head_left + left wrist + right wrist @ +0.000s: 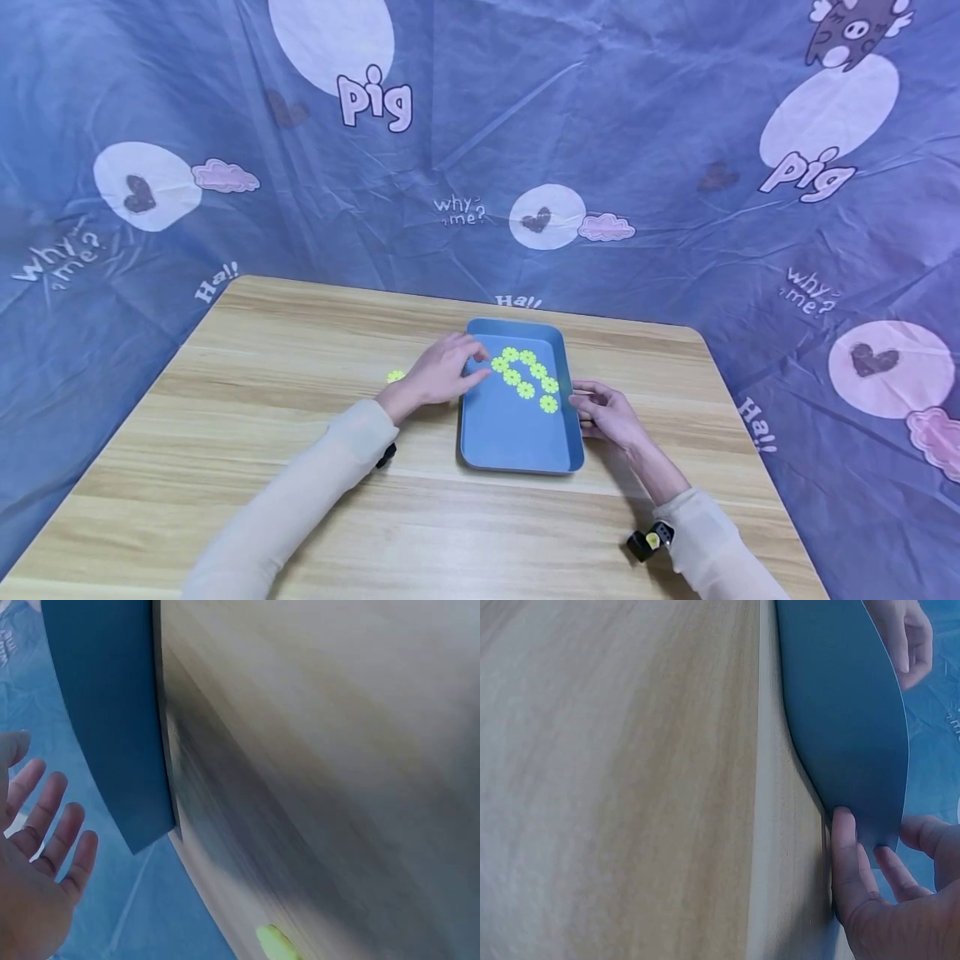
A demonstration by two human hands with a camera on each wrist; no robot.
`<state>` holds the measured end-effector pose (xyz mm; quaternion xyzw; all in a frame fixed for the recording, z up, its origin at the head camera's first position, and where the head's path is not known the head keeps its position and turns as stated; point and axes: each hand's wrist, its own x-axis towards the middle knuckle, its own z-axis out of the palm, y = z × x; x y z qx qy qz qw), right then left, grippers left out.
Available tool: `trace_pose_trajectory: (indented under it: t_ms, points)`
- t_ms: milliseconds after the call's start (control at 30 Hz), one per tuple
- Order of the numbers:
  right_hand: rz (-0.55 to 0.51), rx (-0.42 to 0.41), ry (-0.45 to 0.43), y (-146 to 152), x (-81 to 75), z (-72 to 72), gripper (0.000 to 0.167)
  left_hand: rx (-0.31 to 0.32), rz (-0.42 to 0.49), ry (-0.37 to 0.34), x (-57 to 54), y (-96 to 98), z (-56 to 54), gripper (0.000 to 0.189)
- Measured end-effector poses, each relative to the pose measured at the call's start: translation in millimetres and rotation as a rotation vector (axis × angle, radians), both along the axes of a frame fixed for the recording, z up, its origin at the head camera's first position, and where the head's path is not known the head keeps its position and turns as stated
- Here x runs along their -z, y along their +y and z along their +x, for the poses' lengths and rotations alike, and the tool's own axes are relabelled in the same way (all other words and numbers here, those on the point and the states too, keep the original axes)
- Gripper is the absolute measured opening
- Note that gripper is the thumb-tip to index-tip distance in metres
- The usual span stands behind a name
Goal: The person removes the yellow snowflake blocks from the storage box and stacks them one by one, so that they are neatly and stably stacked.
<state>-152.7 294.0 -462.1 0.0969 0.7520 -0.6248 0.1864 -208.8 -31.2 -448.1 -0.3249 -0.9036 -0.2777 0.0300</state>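
A blue rectangular tray (517, 442) lies on the table, its long sides running away from me. Several yellow-green, flower-shaped notched discs (527, 389) form a bent loop inside it, flat on its bottom. Over the tray's left rim reaches my left hand (444, 369), its thumb and fingers apart with nothing seen between them; the left wrist view shows these fingers (51, 844) spread. At the right side my right hand (606, 410) holds the tray wall, with fingers (845, 855) against its outer face and the thumb at the rim.
Another yellow-green disc (395, 377) lies on the wood-grain table (300, 350), left of the tray and partly behind my left wrist. A blue printed cloth (480, 150) hangs behind and at both sides of the table.
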Motion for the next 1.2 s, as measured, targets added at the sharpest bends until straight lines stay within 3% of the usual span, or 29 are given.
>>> trace_pose_trajectory:
  t_ms: [233,467,700,1000,1200]
  points:
    - [-0.003,0.003,0.001,-0.5,0.2,0.0,0.057,0.047,-0.133,0.017,1.5,18.3,-11.4,0.032]
    - [0.003,0.002,-0.002,-0.1,1.2,-0.4,0.057,0.038,-0.247,0.005,8.8,32.6,-22.0,0.035]
    - [0.007,-0.003,0.0,-0.3,1.3,-1.2,0.057,0.02,-0.281,-0.036,13.3,40.5,-27.3,0.037]
    - [0.013,0.016,-0.001,-5.2,1.7,-5.2,0.057,0.02,-0.316,-0.054,19.2,41.2,-42.2,0.036]
    - [0.011,0.016,-0.005,-5.2,0.6,-4.7,0.058,0.017,-0.353,-0.054,20.9,43.9,-45.3,0.035]
